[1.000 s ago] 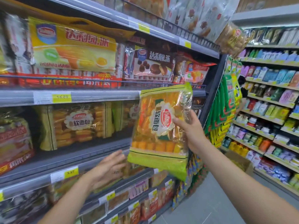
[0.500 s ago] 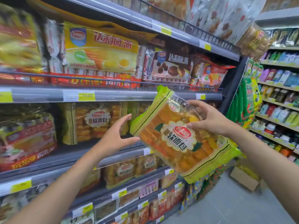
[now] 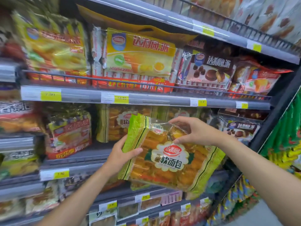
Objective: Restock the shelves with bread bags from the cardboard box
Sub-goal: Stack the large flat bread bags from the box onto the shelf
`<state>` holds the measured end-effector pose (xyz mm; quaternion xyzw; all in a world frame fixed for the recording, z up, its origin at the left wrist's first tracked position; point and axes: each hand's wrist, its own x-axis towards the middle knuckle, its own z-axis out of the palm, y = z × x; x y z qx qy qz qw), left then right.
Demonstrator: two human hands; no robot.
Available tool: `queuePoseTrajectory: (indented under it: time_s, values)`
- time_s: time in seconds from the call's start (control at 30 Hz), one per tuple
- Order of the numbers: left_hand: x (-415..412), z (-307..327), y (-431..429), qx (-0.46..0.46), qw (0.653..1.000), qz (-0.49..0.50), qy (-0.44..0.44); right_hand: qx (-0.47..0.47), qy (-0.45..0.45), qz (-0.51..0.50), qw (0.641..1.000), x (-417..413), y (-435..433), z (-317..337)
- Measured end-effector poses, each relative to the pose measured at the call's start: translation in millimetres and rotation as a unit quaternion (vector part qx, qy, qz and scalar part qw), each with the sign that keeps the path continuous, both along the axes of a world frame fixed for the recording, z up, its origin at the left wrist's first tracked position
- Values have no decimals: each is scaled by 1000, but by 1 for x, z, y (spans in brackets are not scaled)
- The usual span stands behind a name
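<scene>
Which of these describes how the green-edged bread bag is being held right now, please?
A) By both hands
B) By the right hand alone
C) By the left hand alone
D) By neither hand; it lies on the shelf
A: the left hand grips the left green edge of the bread bag, thumb on its front, while the right hand pinches its upper clear part, in front of the shelf.

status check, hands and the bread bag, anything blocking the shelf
Left hand grips the bread bag by its green edge, right hand pinches its top. Bag tilted, off the middle shelf, not yet placed. Path looks open.
</scene>
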<state>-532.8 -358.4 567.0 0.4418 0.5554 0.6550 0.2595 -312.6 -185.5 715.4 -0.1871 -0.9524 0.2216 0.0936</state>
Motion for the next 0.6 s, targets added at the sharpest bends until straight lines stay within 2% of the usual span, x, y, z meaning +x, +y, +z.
queuePoseTrajectory:
  time_s: [0.07, 0.13, 0.2, 0.23, 0.3, 0.33, 0.4, 0.47, 0.53, 0.6]
  values:
    - [-12, -4, -4, 14, 998, 51, -28, 26, 16, -2, 1000, -13, 9, -9]
    - [-31, -11, -6, 2, 995, 83, -57, 51, 76, -24, 996, -18, 22, -23]
    - [-48, -16, -11, -19, 992, 106, -69, 74, 203, -77, 973, -16, 37, -46]
    - [-55, -19, -13, -20, 990, 114, -78, 63, 282, -115, 950, -14, 43, -60]
    - [-68, -29, -16, -2, 983, 132, -126, -46, 403, -209, 890, -10, 56, -90]
    - [-71, -32, -17, -1, 978, 138, -155, -140, 424, -234, 863, -11, 61, -103]
    - [-81, -42, -16, 2, 964, 163, -211, -334, 359, -209, 846, -20, 72, -132]
    - [-86, -45, -11, 11, 954, 175, -244, -446, 243, -150, 848, -33, 76, -157]
    - [-76, -32, -2, 6, 955, 177, -237, -486, 203, -106, 843, -45, 84, -171]
    - [-70, -16, 3, 9, 955, 192, -227, -482, 206, -82, 848, -58, 93, -170]
